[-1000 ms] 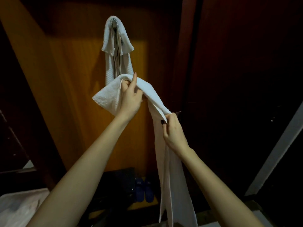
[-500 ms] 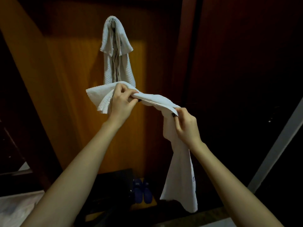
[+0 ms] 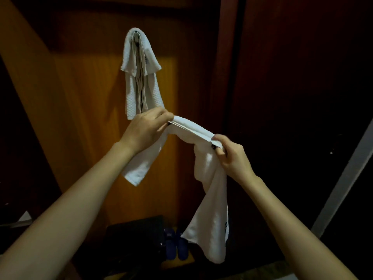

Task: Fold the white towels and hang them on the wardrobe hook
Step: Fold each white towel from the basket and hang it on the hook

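Moved: short end of the white towel (image 3: 214, 219) was flared out beside the left grip (image 3: 145, 128) half a second ago, now dropped and hanging below that wrist; stretch between the two grips drawn straighter, layered edges lined up.
Left grip: knuckles up, fingers and thumb pinched onto the folded edge.
Right grip (image 3: 232, 156): fingers curled round the towel's other bend, long tail hanging beneath toward the wardrobe floor.
Meaning for the task: fold seemingly near done, draping over the hook (image 3: 136, 34) probably next.
Hook: high on the orange back panel (image 3: 80, 108), well above both grips, already carrying one hung towel (image 3: 132, 93).
Wardrobe contents: hung towel up top; blue slippers (image 3: 176, 246) on the floor; dark boxy shape (image 3: 137, 235) beside them, too dim to identify.
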The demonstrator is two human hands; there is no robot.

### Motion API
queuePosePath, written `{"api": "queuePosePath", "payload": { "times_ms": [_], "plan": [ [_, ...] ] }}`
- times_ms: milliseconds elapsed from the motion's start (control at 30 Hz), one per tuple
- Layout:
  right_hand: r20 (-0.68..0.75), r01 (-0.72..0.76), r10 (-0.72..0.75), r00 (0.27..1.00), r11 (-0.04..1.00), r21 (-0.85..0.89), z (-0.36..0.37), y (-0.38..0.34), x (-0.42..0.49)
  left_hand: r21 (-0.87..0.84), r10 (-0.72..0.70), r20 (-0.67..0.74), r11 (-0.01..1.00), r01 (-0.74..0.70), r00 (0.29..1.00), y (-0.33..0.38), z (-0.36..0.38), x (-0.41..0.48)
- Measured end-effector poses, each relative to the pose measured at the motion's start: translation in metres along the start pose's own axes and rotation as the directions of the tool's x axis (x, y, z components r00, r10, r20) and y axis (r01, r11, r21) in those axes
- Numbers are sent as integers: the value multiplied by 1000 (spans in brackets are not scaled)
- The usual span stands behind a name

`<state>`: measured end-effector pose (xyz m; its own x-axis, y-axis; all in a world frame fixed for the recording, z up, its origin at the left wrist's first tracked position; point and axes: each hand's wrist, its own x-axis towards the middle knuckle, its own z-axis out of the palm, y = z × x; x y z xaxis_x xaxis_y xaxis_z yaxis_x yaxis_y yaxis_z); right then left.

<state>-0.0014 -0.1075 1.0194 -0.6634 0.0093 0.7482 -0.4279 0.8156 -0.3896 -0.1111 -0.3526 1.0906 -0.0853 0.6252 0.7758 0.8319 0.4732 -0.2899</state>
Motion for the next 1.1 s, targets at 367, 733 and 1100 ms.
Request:
{"api": "queuePosePath", "payload": {
  "times_ms": [367, 733, 1100],
  "plan": [
    [84, -90, 132, 988, 917, -389, 35, 1, 9, 192, -23, 171, 981, -11, 985, -5, -12, 9],
    [-105, -48, -6, 994, 867, -497, 33, -4, 97, 386, -241, 30, 898, 211, 970, -53, -41, 10],
    [-133, 44, -159, 978, 788, -614, 18, -35, 252, 509, -381, -36, 788, 346, 924, -149, -54, 46]
  ]
}}
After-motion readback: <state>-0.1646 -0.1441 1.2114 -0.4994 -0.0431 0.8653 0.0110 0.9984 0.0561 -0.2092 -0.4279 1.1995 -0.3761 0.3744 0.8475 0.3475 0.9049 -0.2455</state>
